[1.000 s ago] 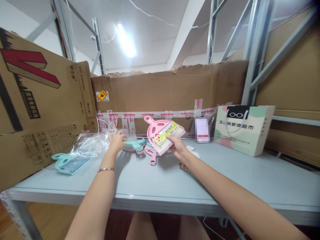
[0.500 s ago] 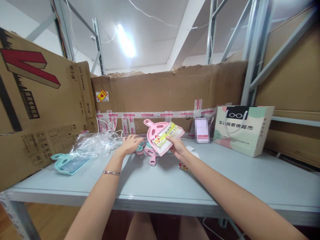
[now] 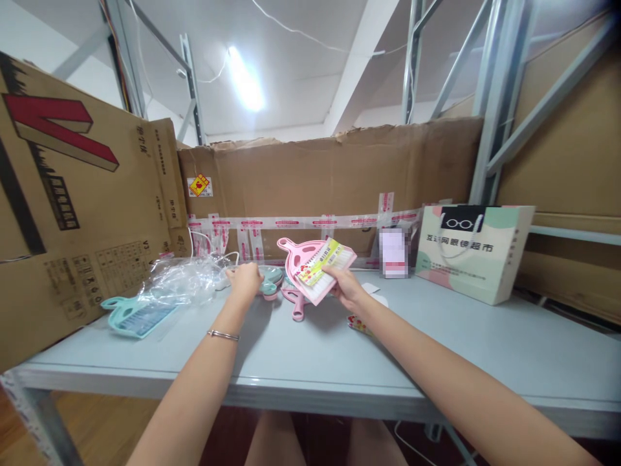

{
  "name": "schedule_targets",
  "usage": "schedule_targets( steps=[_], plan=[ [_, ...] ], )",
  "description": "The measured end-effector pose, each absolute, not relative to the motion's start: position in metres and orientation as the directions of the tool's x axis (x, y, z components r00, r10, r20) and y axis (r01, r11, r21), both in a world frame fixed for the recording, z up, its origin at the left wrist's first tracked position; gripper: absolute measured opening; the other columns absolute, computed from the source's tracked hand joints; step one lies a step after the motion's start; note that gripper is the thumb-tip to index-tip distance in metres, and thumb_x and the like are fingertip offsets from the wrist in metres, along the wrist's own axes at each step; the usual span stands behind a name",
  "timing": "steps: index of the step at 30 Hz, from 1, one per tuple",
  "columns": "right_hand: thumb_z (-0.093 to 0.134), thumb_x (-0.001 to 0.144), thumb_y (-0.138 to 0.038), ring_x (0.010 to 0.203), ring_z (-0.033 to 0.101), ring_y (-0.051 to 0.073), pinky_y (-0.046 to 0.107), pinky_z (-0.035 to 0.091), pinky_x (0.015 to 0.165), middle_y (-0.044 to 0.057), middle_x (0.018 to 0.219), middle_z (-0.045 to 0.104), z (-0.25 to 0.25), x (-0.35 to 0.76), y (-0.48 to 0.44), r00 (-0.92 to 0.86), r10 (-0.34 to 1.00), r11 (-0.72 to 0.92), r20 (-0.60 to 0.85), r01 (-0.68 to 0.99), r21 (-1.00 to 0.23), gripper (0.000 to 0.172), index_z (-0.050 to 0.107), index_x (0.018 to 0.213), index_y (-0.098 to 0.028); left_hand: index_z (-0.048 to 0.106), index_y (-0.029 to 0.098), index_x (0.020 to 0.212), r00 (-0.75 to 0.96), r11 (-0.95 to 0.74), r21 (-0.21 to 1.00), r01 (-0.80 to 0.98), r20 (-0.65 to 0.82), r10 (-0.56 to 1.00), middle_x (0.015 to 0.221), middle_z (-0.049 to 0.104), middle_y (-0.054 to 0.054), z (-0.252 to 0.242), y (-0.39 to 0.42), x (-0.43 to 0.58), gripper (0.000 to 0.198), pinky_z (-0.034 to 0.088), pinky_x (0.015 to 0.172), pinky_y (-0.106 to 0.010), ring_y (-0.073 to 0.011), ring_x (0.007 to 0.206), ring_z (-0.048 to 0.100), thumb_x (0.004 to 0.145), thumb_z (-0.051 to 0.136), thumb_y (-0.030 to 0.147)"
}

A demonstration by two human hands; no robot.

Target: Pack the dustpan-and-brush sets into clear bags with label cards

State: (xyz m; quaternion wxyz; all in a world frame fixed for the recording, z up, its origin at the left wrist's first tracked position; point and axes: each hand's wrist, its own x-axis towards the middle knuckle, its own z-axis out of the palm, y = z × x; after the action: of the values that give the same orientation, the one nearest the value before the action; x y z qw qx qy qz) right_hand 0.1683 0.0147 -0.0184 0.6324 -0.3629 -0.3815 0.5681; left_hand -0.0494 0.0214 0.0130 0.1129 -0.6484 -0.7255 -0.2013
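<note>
Right hand point(image 3: 347, 288) grips a yellow-labelled pink plastic dustpan point(image 3: 301, 259) mid-frame, handle point(image 3: 291, 247) toward upper left; left hand point(image 3: 246, 281), grip indeterminable, lies nearer the rounded teal plastic pieces point(image 3: 272, 277).

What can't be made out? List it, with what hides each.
Head view: whether the left hand holds anything; its back hides this.
Head view: fingers of the right hand, partly behind the pink dustpan.
Head view: far end of the lower pink handle, behind that dustpan.
Head view: part of the patterned card, behind the right forearm.
Head view: details on the pale upright thing, blurred.
</note>
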Motion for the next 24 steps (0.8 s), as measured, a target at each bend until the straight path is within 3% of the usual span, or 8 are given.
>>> schedule_targets(
  steps=[3, 7, 15, 19, 24],
  plan=[
    [0.062, 0.07, -0.014, 0.069, 0.068, 0.018, 0.032, 0.056, 0.064, 0.004, 0.076, 0.072, -0.016, 0.171, 0.014, 0.023, 0.999, 0.042, 0.036, -0.425, -0.904, 0.026, 0.061, 0.096, -0.016, 0.062, 0.018, 0.094, -0.14, 0.078, 0.157, 0.984, 0.436, 0.889, 0.09, 0.067, -0.011, 0.011, 0.02, -0.054, 0.029, 0.036, 0.081, -0.043, -0.0267, 0.09, 0.06, 0.071, 0.047, 0.008],
    [0.064, 0.068, -0.015, 0.075, 0.068, 0.02, 0.034, 0.056, 0.07, 0.007, 0.085, 0.072, -0.016, 0.173, 0.012, -0.073, 0.995, 0.03, 0.062, -0.374, -0.927, 0.03, 0.062, 0.098, -0.015, 0.062, 0.015, 0.095, -0.141, 0.048, 0.176, 0.983, 0.562, 0.815, 0.098, 0.063, -0.014, 0.013, 0.019, -0.057, 0.028, 0.039, 0.079, -0.041, -0.0278, 0.094, 0.057, 0.079, 0.04, 0.012],
    [0.066, 0.064, -0.012, 0.082, 0.067, 0.02, 0.037, 0.053, 0.082, 0.009, 0.093, 0.071, -0.023, 0.166, 0.008, -0.185, 0.981, 0.005, 0.053, -0.254, -0.967, 0.031, 0.065, 0.095, -0.013, 0.06, 0.015, 0.085, 0.059, -0.416, 0.182, 0.891, 0.862, 0.503, 0.084, 0.057, -0.007, 0.009, 0.027, -0.05, 0.017, 0.044, 0.072, -0.028, -0.0161, 0.074, 0.056, 0.082, 0.043, 0.014],
    [0.065, 0.066, -0.011, 0.08, 0.068, 0.02, 0.036, 0.054, 0.079, 0.009, 0.093, 0.071, -0.02, 0.162, 0.002, -0.234, 0.971, -0.027, 0.039, -0.273, -0.962, 0.03, 0.064, 0.095, -0.013, 0.058, 0.017, 0.079, 0.194, -0.587, 0.107, 0.802, 0.884, 0.426, 0.076, 0.055, -0.002, 0.005, 0.026, -0.041, 0.012, 0.043, 0.066, -0.025, -0.0126, 0.066, 0.053, 0.083, 0.047, 0.017],
    [0.061, 0.071, -0.01, 0.075, 0.068, 0.017, 0.03, 0.056, 0.071, 0.006, 0.086, 0.072, -0.018, 0.159, 0.002, -0.107, 0.989, 0.041, 0.098, -0.443, -0.896, 0.025, 0.061, 0.095, -0.014, 0.057, 0.017, 0.078, 0.367, -0.722, 0.013, 0.692, 0.855, 0.366, 0.074, 0.053, -0.001, 0.004, 0.02, -0.029, 0.012, 0.041, 0.062, -0.022, -0.0108, 0.064, 0.05, 0.085, 0.047, 0.018]
  ],
)
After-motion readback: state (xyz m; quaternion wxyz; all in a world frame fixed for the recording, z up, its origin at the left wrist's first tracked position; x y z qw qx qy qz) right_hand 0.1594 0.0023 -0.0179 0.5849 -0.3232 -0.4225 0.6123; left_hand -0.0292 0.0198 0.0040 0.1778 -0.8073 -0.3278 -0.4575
